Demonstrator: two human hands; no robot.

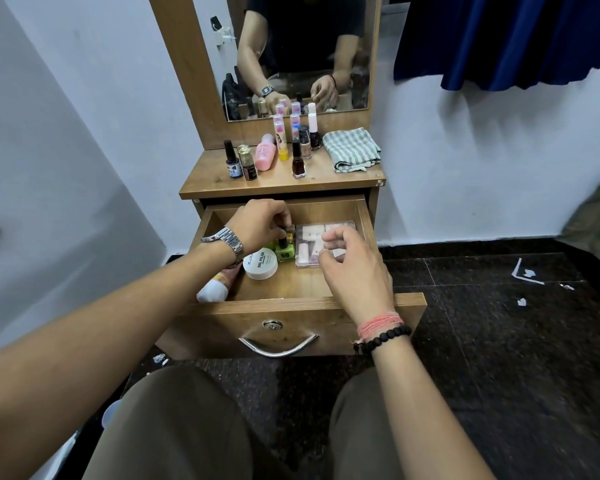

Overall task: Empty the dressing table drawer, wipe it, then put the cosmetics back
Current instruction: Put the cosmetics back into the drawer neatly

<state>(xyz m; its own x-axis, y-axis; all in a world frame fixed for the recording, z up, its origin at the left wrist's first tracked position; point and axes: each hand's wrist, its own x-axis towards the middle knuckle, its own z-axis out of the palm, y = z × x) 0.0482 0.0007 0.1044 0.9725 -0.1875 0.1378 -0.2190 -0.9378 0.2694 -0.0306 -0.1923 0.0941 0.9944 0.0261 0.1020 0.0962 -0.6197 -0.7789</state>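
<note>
The wooden drawer (291, 310) stands pulled out. Inside it my left hand (258, 225) pinches the dark cap of a small bottle (289, 233) at the back. A green nail polish bottle (285, 250), a white round nail polish remover tub (260, 264), a pink and white tube (215, 287) and a clear box of sponges (310, 249) lie inside. My right hand (352, 268) hovers over the clear box, fingers curled and apart, holding nothing. Several cosmetic bottles (267, 152) stand on the table top (278, 183).
A folded striped cloth (352, 150) lies on the table top's right side. A mirror (302, 53) rises behind. A blue curtain (506, 39) hangs at the right. Scraps of paper (527, 273) litter the dark floor. My knees are below the drawer front.
</note>
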